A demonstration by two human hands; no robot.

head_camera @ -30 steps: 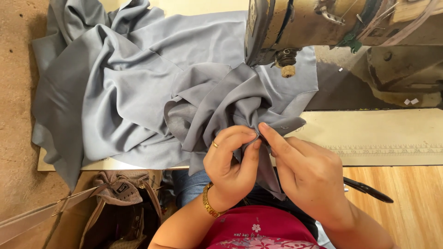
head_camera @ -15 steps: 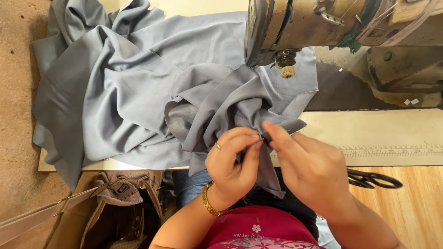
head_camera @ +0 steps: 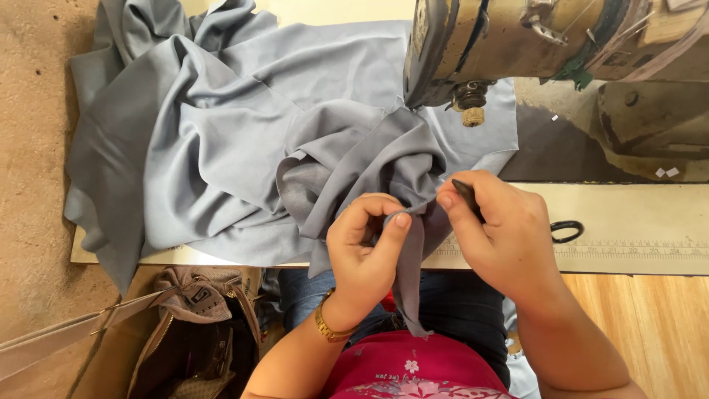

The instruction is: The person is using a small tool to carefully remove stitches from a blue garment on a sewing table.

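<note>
My left hand (head_camera: 363,251) pinches a narrow strip of the grey cloth (head_camera: 244,148) between thumb and forefinger, the grip clenched on the fold right at the desk (head_camera: 635,229) edge. My right hand (head_camera: 496,233) sits at 3 o'clock from it, nearly touching, and is closed around black scissors (head_camera: 565,230): a dark tip pokes out above the fingers near the cloth and one loop shows past the hand on the right. The two grips meet on the same small spot of fabric, so neither is nearer; the tip lies just at 2 o'clock from my left thumb.

The pinched strip runs long from 12 to 6 o'clock, hanging off the desk down toward my lap. From the pinch, the rest of the cloth spreads out to 10 and 11 o'clock, heaped in folds over the desk and spilling off its left end. At 1 o'clock stands the sewing machine (head_camera: 532,44), its head over the cloth's upper right corner. A brown bag (head_camera: 196,325) lies on the floor at 8 o'clock.
</note>
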